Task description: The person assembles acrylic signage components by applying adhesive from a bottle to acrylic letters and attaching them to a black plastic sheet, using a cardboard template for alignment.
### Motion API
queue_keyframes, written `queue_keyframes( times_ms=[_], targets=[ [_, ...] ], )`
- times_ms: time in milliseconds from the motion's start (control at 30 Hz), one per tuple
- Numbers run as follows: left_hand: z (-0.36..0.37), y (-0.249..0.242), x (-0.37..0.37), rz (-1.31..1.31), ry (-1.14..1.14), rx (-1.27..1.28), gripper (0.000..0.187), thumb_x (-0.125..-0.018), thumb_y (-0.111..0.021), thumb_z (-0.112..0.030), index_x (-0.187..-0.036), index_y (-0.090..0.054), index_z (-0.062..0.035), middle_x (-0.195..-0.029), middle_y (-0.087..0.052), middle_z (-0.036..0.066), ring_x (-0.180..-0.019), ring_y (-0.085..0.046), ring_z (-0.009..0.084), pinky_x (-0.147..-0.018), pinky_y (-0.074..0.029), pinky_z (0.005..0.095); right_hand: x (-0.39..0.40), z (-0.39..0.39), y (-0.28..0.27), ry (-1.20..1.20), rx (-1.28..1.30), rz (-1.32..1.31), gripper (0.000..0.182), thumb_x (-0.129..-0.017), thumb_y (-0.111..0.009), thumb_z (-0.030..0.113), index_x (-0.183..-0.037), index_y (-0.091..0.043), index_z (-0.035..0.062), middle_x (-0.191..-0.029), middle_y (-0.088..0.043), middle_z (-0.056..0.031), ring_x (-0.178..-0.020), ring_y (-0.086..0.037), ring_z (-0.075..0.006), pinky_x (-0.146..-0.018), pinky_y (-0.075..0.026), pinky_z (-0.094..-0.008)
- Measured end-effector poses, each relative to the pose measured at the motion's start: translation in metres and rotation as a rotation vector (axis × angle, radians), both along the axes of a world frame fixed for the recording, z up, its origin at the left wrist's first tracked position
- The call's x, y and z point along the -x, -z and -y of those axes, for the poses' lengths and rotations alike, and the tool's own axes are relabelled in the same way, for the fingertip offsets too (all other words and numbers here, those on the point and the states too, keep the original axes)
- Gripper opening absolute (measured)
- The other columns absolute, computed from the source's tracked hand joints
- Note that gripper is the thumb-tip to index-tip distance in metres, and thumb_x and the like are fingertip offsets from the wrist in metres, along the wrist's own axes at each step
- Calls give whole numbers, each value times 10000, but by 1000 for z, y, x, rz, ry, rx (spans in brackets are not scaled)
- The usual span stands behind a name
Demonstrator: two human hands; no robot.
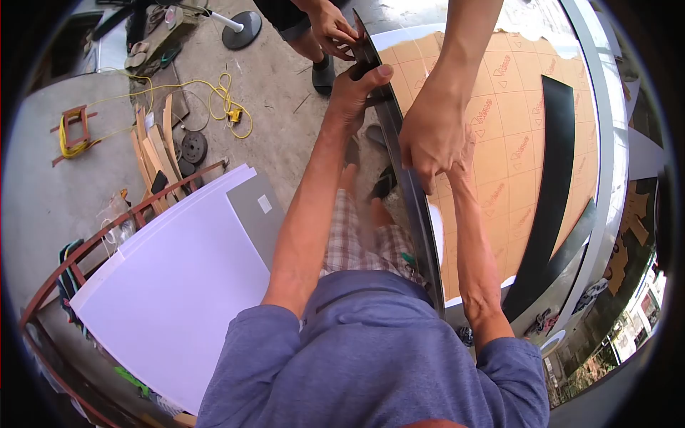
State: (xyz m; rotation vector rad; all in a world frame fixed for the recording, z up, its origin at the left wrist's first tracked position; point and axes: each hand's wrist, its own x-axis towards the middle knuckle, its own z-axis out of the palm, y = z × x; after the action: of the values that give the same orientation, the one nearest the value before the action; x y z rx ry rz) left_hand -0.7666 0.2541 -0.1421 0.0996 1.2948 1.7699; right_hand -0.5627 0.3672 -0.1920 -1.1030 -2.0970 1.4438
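Note:
A long dark strip [408,182] runs along the left edge of a panel covered in printed brown paper [510,135]. My left hand [357,93] is closed around the upper part of the strip, its thumb over the top. Over the panel, my right hand [464,151] is mostly hidden behind a co-worker's hand [437,128], so its fingers cannot be made out. That co-worker's hand is bent down close to the strip's right side. Another hand of the co-worker [332,27] touches the strip's top end.
Two dark flat strips [553,164] [567,250] lie at the panel's right. White sheets [171,278] rest on a reddish metal frame [118,221] at lower left. Yellow cord [222,93], wood pieces [153,153] and a round-based stand [241,30] are on the floor.

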Motion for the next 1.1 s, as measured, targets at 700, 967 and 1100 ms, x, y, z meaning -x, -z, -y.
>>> queue_keyframes(
  times_ms=[700,967,1100],
  targets=[
    [7,-1,2,-3,30,7,631,-745,-864,-413,-1147,-659,29,-1007,-672,54,-908,-633,132,-820,-507,285,7,-7,-6,-48,-57,175,394,-874,-766,233,-1200,-663,35,-916,-712,-80,-851,-662,-144,-741,-551,-315],
    [7,-3,3,-37,37,16,587,-715,-885,-410,-1059,-683,21,-943,-669,42,-875,-620,117,-781,-497,272,17,2,-8,-97,-152,115,296,-944,-685,221,-1158,-636,24,-930,-700,-65,-831,-656,-137,-721,-543,-314],
    [3,2,2,-61,20,16,588,-714,-884,-411,-1058,-685,22,-945,-673,43,-873,-620,115,-778,-493,269,18,5,-14,-6,121,27,248,-981,-645,206,-1140,-624,18,-946,-696,-55,-828,-655,-129,-715,-540,-305]
  ],
)
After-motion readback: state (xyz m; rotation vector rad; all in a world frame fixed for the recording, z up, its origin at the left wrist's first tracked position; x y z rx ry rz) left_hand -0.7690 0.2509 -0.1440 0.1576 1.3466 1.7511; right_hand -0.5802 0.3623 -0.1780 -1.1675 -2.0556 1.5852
